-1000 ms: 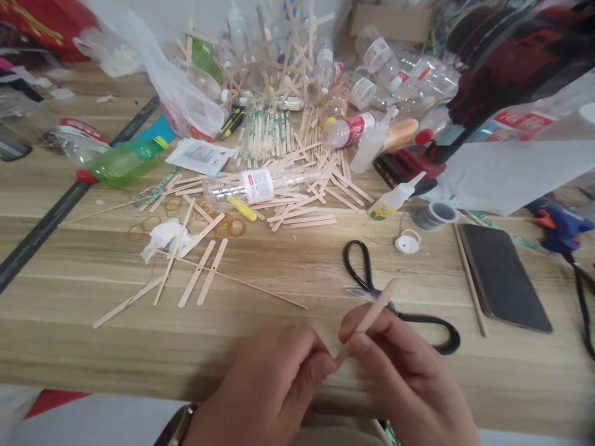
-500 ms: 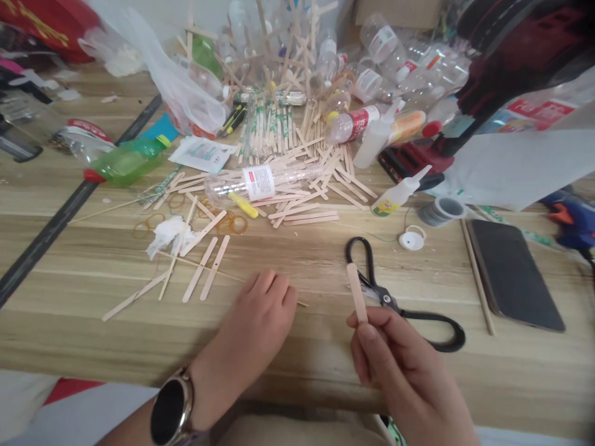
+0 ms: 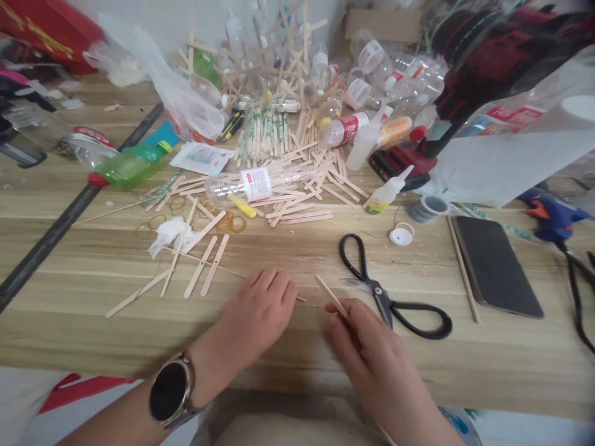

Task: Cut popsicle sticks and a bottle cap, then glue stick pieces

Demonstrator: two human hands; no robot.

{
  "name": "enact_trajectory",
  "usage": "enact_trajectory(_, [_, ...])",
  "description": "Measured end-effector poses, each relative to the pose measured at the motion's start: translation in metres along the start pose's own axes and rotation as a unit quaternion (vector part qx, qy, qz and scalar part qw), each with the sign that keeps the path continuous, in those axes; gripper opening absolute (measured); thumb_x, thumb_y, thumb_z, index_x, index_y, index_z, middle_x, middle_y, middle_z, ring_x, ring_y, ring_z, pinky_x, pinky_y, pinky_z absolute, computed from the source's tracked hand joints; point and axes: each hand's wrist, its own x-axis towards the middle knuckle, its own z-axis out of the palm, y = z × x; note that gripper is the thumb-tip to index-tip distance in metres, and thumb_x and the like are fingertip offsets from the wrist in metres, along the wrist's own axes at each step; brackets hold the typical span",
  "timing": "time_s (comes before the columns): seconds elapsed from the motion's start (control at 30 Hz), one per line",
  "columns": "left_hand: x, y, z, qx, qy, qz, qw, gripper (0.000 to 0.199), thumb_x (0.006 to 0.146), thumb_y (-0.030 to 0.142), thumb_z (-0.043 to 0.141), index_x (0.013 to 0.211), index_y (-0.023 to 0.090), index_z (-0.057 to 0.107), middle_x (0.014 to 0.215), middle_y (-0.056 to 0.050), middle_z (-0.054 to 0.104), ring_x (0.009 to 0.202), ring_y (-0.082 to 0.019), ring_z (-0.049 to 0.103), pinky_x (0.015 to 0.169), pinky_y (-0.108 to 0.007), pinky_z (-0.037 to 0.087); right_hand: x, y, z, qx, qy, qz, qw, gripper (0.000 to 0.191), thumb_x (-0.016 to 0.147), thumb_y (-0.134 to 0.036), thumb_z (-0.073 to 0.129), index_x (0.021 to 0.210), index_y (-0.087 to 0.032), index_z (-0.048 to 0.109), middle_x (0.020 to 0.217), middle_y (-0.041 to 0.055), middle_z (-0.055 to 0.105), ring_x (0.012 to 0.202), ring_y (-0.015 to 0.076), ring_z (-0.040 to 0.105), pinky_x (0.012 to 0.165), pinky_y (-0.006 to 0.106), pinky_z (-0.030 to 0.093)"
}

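My right hand [image 3: 372,347] pinches a wooden craft stick [image 3: 330,293] between thumb and fingers. The stick is seen nearly edge-on, its far end pointing up and left. On the table to the left rests my left hand [image 3: 267,300], fingers curled down and together. A thin wooden skewer [image 3: 218,267] runs beneath this hand, its tip showing past the knuckles; whether the fingers grip it is hidden. Black-handled scissors [image 3: 377,292] lie open just beyond my right hand. Two craft sticks with small dark marks [image 3: 215,265] lie left of my left hand, near crumpled white tissue [image 3: 170,234].
Loose craft sticks [image 3: 297,201] and a clear plastic bottle [image 3: 258,183] lie farther back. A glue bottle [image 3: 385,192], a small grey tub [image 3: 428,208], a phone [image 3: 495,263] and a blue glue gun [image 3: 555,214] are on the right. Plastic bottles [image 3: 372,87] pile up behind.
My right hand has moved slightly left and turned the craft stick from showing its flat face to nearly edge-on. My left hand stays in place. The view has shifted slightly to the right.
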Motion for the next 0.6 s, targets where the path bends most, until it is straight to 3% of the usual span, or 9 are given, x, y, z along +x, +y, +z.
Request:
enact_trajectory(0.13, [0.004,-0.004,-0.008,0.011,-0.018,0.049,0.999,0.017,0.079,0.0,0.053,0.072,0.016,0.055,0.073,-0.005,0.059,0.072,-0.024,0.055,0.063,-0.035,0.045,0.001,-0.003,0.002,-0.014,-0.022,0.001,1.0,0.016,0.093,-0.015,0.044,0.088,-0.018,0.059,0.073,0.0014,0.059,0.062,0.013,0.059,0.054,0.021,0.045])
enact_trajectory(0.27, [0.012,-0.008,-0.01,0.042,-0.017,0.088,0.995,0.017,0.081,0.0,0.05,0.075,0.014,0.059,0.071,-0.007,0.06,0.071,-0.025,0.058,0.06,-0.035,0.044,0.002,-0.003,0.003,-0.018,-0.024,0.004,1.0,0.018,0.092,-0.015,0.044,0.089,-0.017,0.062,0.073,0.0024,0.059,0.06,0.0139,0.059,0.053,0.022,0.045])
enact_trajectory(0.47, [0.008,-0.006,0.0,0.043,0.045,0.079,0.995,0.02,0.084,0.002,0.045,0.073,0.016,0.054,0.07,-0.008,0.061,0.066,-0.024,0.058,0.063,-0.037,0.046,0.004,0.003,0.01,0.016,-0.029,0.068,0.997,0.02,0.085,-0.019,0.05,0.096,-0.015,0.066,0.082,0.0059,0.069,0.068,0.0172,0.063,0.06,0.025,0.048])
enact_trajectory(0.6, [0.004,0.001,-0.009,0.022,0.067,0.078,0.995,0.021,0.082,0.0,0.041,0.075,0.017,0.052,0.066,-0.006,0.06,0.061,-0.022,0.057,0.059,-0.035,0.047,0.008,0.003,0.009,0.035,-0.037,0.098,0.994,0.02,0.084,-0.018,0.05,0.094,-0.019,0.068,0.082,0.0016,0.072,0.07,0.0154,0.065,0.062,0.023,0.048])
